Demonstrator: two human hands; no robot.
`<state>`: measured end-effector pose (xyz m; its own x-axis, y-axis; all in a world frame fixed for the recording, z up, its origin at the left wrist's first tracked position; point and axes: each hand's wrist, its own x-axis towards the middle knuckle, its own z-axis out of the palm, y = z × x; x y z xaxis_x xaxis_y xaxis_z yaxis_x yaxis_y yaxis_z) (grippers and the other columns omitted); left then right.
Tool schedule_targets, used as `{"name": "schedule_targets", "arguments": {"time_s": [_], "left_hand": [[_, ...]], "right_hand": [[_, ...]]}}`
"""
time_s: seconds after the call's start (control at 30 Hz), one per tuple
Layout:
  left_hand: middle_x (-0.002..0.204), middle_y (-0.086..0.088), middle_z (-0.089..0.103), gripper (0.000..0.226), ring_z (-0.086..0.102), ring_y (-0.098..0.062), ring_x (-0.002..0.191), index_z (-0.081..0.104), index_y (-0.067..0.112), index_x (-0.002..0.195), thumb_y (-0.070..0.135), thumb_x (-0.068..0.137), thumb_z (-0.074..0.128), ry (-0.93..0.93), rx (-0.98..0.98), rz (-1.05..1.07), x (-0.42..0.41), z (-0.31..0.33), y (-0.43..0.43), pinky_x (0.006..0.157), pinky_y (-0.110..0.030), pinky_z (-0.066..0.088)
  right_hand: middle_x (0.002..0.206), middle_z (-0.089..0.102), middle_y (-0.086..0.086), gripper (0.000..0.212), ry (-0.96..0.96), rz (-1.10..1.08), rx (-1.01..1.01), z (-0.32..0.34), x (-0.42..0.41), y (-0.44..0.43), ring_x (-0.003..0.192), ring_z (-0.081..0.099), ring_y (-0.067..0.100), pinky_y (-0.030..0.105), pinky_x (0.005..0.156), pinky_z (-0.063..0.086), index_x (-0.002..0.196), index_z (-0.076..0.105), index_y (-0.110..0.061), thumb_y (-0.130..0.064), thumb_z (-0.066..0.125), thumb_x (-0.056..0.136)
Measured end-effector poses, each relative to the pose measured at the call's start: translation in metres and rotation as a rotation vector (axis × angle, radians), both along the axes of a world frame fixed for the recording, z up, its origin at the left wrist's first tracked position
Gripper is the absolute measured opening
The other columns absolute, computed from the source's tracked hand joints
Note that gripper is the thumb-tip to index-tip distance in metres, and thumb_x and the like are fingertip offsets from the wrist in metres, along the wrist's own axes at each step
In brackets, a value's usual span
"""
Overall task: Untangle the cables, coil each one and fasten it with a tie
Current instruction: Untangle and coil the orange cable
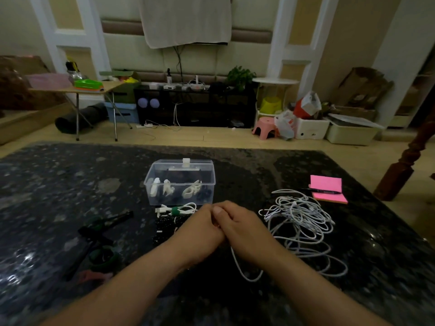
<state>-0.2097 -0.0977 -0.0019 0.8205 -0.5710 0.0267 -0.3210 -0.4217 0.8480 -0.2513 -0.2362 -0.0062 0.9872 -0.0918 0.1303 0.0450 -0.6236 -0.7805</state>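
Left hand (200,228) and right hand (246,231) meet mid-frame, fingers curled. What they clamp is hidden, though a white strand (247,278) loops out beneath. The white cable tangle (303,222) lies right of them on the worktop (70,184): light, limp, snag-prone, best taken near a plug.

Box (180,182) behind hands, cable tangle (303,222) right, ties (98,243) left

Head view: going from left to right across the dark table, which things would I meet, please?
Green and black ties → clear plastic box → right hand → tangle of white cables. The pink notes overlap the tangle in this direction, so I leave them out.
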Motion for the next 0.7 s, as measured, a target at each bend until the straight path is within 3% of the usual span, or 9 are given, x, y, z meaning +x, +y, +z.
{"name": "schedule_targets", "arguments": {"time_s": [0.1, 0.17, 0.27, 0.37, 0.47, 0.6, 0.7], "left_hand": [[0.091, 0.000, 0.070, 0.039, 0.069, -0.012, 0.080, 0.042, 0.022, 0.123, 0.012, 0.093, 0.064, -0.124, 0.141, 0.114, 0.007, -0.007, 0.006, 0.073, -0.034, 0.056], [0.084, 0.003, 0.068, 0.064, 0.065, -0.003, 0.068, 0.028, 0.027, 0.141, 0.009, 0.092, 0.064, -0.205, 0.199, 0.056, 0.009, -0.012, 0.010, 0.067, -0.026, 0.053], [0.082, 0.006, 0.063, 0.085, 0.063, 0.000, 0.063, 0.017, 0.034, 0.150, 0.007, 0.088, 0.069, -0.193, 0.171, 0.023, 0.014, -0.016, 0.017, 0.059, -0.013, 0.043], [0.098, 0.006, 0.067, 0.098, 0.068, -0.003, 0.080, 0.012, 0.043, 0.155, 0.008, 0.086, 0.071, -0.184, 0.071, -0.007, 0.015, -0.012, 0.031, 0.076, -0.020, 0.053], [0.108, 0.006, 0.070, 0.103, 0.071, -0.009, 0.093, 0.011, 0.055, 0.154, 0.007, 0.085, 0.072, -0.106, 0.000, -0.018, 0.012, -0.007, 0.051, 0.087, -0.034, 0.059], [0.112, 0.003, 0.071, 0.087, 0.072, -0.012, 0.095, 0.024, 0.037, 0.154, 0.009, 0.086, 0.070, -0.054, 0.006, 0.040, 0.009, -0.005, 0.072, 0.085, -0.039, 0.060], [0.103, -0.002, 0.070, 0.028, 0.067, -0.017, 0.089, 0.051, 0.017, 0.119, 0.017, 0.094, 0.062, -0.099, 0.169, 0.084, 0.009, 0.001, 0.088, 0.073, -0.035, 0.053]], "right_hand": [[0.094, 0.071, -0.002, 0.027, -0.047, -0.015, -0.203, -0.005, -0.005, 0.007, 0.087, 0.067, 0.020, 0.041, 0.074, 0.048, 0.096, 0.052, -0.031, -0.052, 0.041, 0.109], [0.082, 0.064, -0.005, 0.029, -0.071, 0.000, -0.220, -0.005, -0.010, 0.013, 0.076, 0.060, 0.016, 0.039, 0.065, 0.040, 0.086, 0.042, -0.034, -0.051, 0.041, 0.109], [0.076, 0.060, -0.011, 0.028, -0.077, 0.095, -0.125, -0.002, -0.006, 0.013, 0.069, 0.055, 0.004, 0.033, 0.063, 0.042, 0.081, 0.047, -0.039, -0.046, 0.047, 0.109], [0.084, 0.061, -0.023, 0.028, -0.118, 0.218, -0.169, 0.003, -0.005, 0.019, 0.079, 0.058, 0.000, 0.020, 0.068, 0.040, 0.086, 0.052, -0.051, -0.037, 0.048, 0.110], [0.084, 0.062, -0.037, 0.045, -0.100, 0.279, -0.113, 0.005, -0.004, 0.032, 0.080, 0.060, -0.009, 0.010, 0.067, 0.041, 0.086, 0.053, -0.066, -0.028, 0.054, 0.109], [0.085, 0.066, -0.037, 0.032, -0.153, 0.258, -0.107, -0.004, 0.005, 0.049, 0.079, 0.064, -0.010, 0.009, 0.065, 0.043, 0.087, 0.057, -0.048, -0.022, 0.062, 0.106], [0.085, 0.069, -0.027, 0.022, -0.182, 0.215, -0.111, -0.008, 0.013, 0.062, 0.078, 0.066, -0.005, 0.015, 0.064, 0.046, 0.088, 0.057, -0.039, -0.027, 0.060, 0.106]]}}
